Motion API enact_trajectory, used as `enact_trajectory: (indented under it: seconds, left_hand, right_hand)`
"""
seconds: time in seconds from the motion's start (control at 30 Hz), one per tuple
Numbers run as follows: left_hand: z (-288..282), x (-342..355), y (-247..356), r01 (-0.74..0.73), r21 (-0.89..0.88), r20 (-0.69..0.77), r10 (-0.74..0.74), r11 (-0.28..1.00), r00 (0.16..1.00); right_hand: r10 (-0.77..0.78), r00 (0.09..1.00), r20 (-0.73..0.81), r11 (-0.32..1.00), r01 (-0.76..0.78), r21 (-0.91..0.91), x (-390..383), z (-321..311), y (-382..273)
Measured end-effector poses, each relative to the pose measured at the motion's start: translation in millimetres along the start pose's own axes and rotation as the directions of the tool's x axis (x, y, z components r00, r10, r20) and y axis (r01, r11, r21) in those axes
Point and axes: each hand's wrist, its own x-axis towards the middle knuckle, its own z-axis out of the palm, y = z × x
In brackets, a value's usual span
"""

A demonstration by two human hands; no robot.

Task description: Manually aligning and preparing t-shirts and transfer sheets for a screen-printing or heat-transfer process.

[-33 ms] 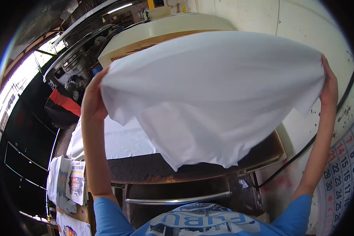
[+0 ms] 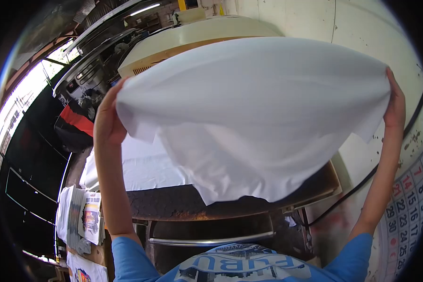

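Note:
A plain white cloth (image 2: 263, 94) is stretched in the air between my two hands, its lower part hanging in loose folds. My left hand (image 2: 110, 115) grips its left end, fingers partly hidden behind the fabric. The right end is held by my right hand (image 2: 395, 103), whose fingers also go behind the cloth. Below and behind it is a dark, worn conveyor surface or table (image 2: 174, 207) with a rusty front edge. Another white cloth (image 2: 145, 164) lies spread on the left of that surface, partly covered by the raised one.
A cream-coloured machine hood (image 2: 207, 30) rises behind the cloth. At left stands a stack of folded white printed garments (image 2: 73, 218). A metal bar (image 2: 211, 240) runs along the front below the surface. On the right are a wall, a black cable (image 2: 348, 192) and a calendar (image 2: 404, 211).
My left hand has shifted slightly left, and the cloth is drawn a little wider. Its hanging lower folds have swung into a new shape. Both hands keep their grip.

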Motion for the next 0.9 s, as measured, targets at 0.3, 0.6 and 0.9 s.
enact_trajectory:
  seconds: [0.3, 0.6, 0.9]
  left_hand:
    - [-17, 126, -64, 0.113, 0.247, 0.064, -0.133, 0.962, 0.989]
    - [-5, 236, -127, -0.340, 0.133, -0.012, 0.344, 0.931, 0.939]
    - [-43, 206, -195, -0.092, 0.374, -0.049, 0.119, 0.923, 0.992]
  right_hand:
    - [0.283, 0.925, 0.255, 0.933, -0.203, -0.298, 130, -14, 89]
    - [0.079, 0.986, 0.149, 0.971, -0.043, -0.236, 222, 3, 188]
    - [0.217, 0.970, 0.111, 0.932, -0.172, -0.319, 207, -70, 283]
